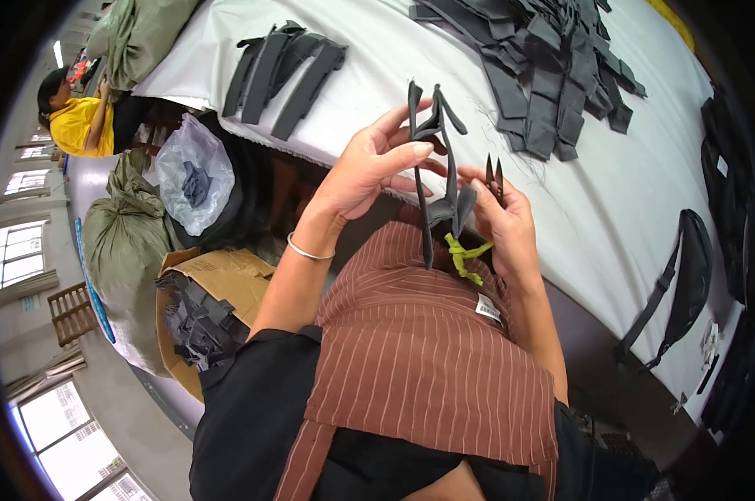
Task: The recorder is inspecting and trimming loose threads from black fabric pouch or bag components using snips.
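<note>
Dark grey sewn fabric strips (451,167) hang between my two hands, above my lap at the white table's edge. The fingers of my left hand (365,171) are closed around their upper part, thumb against the cloth. My right hand (511,225) grips a small pair of dark thread snips (496,177), blades pointing up and slightly apart. Its fingertips also touch the lower part of the strips. Just below hangs a knotted yellow-green cloth tie (465,255); what it is fastened to is hidden.
On the white-covered table (377,50) lie a small group of grey strips (285,75), a large heap of them (552,75) and a black waist bag (686,284). Left stand a cardboard box (219,275) of grey pieces, a plastic-lined bin (198,171), green sacks (127,242) and a person in yellow (81,125).
</note>
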The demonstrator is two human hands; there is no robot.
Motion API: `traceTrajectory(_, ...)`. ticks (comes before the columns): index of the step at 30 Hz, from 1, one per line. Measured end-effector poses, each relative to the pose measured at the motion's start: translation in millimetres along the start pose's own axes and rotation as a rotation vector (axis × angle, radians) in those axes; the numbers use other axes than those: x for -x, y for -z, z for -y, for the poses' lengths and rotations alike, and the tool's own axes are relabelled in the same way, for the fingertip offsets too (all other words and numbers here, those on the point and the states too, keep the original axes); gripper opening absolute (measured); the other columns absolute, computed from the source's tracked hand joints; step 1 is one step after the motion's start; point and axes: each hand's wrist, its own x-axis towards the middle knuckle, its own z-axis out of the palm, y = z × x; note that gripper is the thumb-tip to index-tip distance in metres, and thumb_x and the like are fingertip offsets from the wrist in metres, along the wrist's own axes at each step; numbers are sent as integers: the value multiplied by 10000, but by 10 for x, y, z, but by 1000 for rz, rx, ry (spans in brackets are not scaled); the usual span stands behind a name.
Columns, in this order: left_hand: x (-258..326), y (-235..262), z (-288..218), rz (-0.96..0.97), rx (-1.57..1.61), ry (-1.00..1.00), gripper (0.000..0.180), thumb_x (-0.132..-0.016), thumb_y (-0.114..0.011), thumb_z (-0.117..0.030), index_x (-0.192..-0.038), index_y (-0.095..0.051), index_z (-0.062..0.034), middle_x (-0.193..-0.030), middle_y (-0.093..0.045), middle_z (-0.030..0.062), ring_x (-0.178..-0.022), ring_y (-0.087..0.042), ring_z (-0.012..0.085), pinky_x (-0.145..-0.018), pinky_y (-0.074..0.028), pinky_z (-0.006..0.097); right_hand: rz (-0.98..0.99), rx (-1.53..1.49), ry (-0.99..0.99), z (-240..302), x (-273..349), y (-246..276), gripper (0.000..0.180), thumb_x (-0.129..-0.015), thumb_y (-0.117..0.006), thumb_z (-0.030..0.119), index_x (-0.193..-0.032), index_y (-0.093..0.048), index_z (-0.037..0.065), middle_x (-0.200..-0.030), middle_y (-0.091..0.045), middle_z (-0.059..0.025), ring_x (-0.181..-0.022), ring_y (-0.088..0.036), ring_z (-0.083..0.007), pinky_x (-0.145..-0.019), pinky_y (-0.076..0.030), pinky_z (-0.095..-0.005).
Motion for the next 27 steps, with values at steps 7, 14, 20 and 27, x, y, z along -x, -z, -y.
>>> traceTrajectory(7, -65, -175, 101, -41, -160, -78, 695, -856, -698, -103, -1436, -330, 5, -1217, -587, 121, -978, -637, 166, -733, -580, 294, 81, -229, -60, 64, 34, -64, 381, -967, -567, 245, -1289, -537, 44, -986, -668, -5, -599, -472, 24, -480, -321, -144)
traceTrajectory(14, -72, -160, 146, -7, -315, -110, 732, -828, -729, -57, -1436, -332, 30, -1187, -598, 113, -1003, -589, 140, -849, -503, 270, 5, 17, 40, 4, 40, -72, 363, -908, -648, 180, -1244, -567, 68, -847, -524, 79, -561, -343, 15, -491, -269, -160)
traceTrajectory(20, -37, -179, 176, -70, -412, -168, 703, -787, -775, -146, -1378, -438, 30, -1021, -661, 81, -822, -579, 104, -752, -505, 270, -326, 591, 553, 235, 33, 20, 386, -844, -703, 127, -1207, -601, 44, -994, -594, -63, -876, -571, -155, -783, -470, -279)
traceTrajectory(27, -38, -284, 121, -144, -756, -220, 727, -733, -764, -151, -1374, -451, -13, -940, -670, 149, -799, -621, 192, -753, -515, 306, -432, 939, 758, 416, -26, -9, 291, -781, -722, 119, -1069, -685, 111, -799, -634, -21, -744, -589, -192, -669, -461, -302)
